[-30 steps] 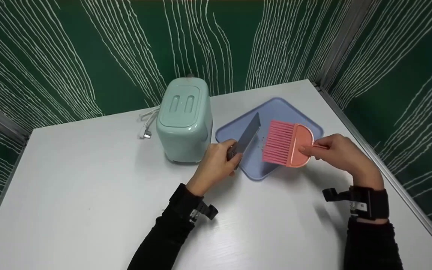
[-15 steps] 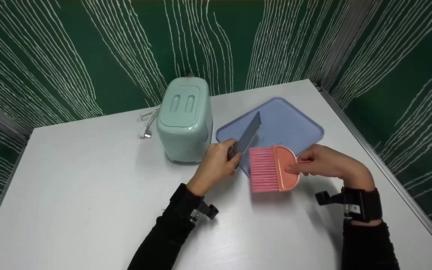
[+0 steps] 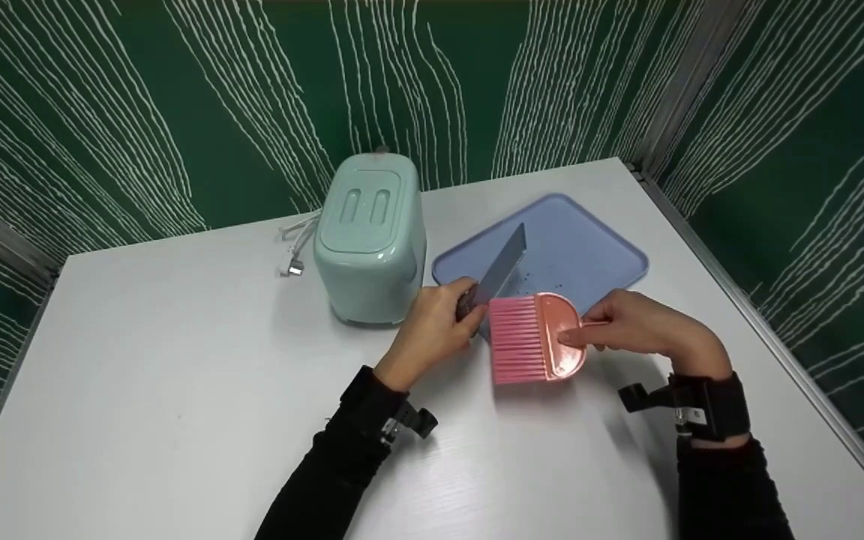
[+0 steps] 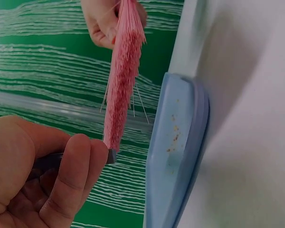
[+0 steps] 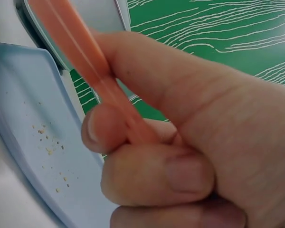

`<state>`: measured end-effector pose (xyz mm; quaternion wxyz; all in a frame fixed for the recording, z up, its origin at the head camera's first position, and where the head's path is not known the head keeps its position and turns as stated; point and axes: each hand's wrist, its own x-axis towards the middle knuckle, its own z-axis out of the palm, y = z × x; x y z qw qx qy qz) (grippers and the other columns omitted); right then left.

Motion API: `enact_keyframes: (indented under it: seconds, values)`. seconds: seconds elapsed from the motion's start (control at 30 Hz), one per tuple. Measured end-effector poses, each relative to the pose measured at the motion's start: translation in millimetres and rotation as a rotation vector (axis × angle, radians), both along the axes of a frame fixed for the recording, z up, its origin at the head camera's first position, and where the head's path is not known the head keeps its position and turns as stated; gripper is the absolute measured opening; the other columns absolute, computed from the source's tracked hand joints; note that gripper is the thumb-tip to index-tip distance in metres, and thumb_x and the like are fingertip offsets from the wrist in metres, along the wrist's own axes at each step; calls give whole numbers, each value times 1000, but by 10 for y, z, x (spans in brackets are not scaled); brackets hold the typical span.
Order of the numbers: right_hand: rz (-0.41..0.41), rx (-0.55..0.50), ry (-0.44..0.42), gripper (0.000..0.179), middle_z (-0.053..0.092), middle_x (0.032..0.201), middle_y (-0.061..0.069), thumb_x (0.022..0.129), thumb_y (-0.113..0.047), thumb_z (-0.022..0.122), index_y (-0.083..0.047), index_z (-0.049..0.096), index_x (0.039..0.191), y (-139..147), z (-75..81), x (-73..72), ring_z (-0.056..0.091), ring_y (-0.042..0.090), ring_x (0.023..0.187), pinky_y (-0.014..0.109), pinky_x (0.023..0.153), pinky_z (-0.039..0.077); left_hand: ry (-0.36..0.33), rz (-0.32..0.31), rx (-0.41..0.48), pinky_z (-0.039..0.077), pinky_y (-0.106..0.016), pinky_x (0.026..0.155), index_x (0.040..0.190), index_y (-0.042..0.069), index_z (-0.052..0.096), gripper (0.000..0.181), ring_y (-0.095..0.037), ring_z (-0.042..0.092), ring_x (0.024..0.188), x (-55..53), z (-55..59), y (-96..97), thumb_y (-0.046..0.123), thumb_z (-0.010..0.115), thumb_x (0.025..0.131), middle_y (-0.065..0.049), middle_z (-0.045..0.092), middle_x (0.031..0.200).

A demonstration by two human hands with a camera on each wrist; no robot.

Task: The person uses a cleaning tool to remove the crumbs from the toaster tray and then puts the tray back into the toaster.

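Left hand [image 3: 436, 319]: fingers curled tight, thumb closed on the dark handle of a bladed tool [image 3: 503, 262].
Bladed tool: flat, straight-edged grey sheet, metallic look, tilted over tray's left part.
Right hand [image 3: 638, 322]: fingers curled, pinching the thin handle of a brush [image 3: 565, 337].
Brush: glossy coral half-round head, looks plastic; raised just above tray's near corner.
Bristles [image 3: 516, 341]: pink, dense tufts, few stray strands; ends point at left hand, contact with tool handle can't be confirmed.
Tray [image 3: 597, 255]: matte blue, rounded corners, low raised rim; flat on table.
Crumbs [image 5: 47, 140]: tan and dark specks, scattered on tray floor.
Toaster [image 3: 368, 240]: glossy mint box, rounded edges, two slot-shaped recesses on top; left of tray.
Table [image 3: 177, 375]: smooth white.
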<state>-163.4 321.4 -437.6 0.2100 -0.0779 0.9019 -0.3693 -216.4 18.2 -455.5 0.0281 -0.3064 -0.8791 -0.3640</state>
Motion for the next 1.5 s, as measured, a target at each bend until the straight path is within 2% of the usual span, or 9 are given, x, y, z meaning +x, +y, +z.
enact_keyframes:
  seconds: [0.1,0.3,0.63,0.87,1.2,1.5]
  values:
    - [-16,11,4,58,37,59,-11,94,-47,79,0,55,69,13,-7,-15,28,6,55,23,51,18,-9,-4,-3,42,-19,52,103,4,71,8,-11,62,63,0,5,-1,12,71,101,-6,69,76]
    - [-46,30,6,55,39,60,-10,94,-50,79,-6,59,68,45,-34,-39,30,8,57,24,52,20,19,-11,-7,40,-19,53,101,5,71,8,-11,61,63,4,13,-6,13,72,100,-2,64,73]
    - [-113,53,29,57,37,61,-10,93,-54,79,-14,50,64,94,-71,-61,30,9,59,26,53,20,15,-42,11,42,-16,48,106,4,71,9,-11,67,54,13,16,-15,13,71,102,-7,69,71]
    - [-164,62,59,58,39,59,-10,93,-56,79,-18,48,62,132,-102,-79,32,10,58,26,53,23,26,-47,3,42,-16,51,112,3,73,13,-10,64,58,26,24,-10,12,70,103,-9,72,76]
    - [-223,69,73,54,47,61,-9,94,-58,77,-15,59,66,178,-120,-101,43,12,63,29,55,31,84,-35,-20,42,-22,55,108,4,73,11,-12,59,67,33,12,-9,12,72,101,-6,68,75]
    - [-267,83,99,56,42,61,-8,94,-60,77,-20,54,62,191,-126,-102,41,14,64,30,56,30,99,-45,-42,43,-24,56,106,4,72,9,-14,59,69,45,14,-6,11,70,102,-7,70,79]
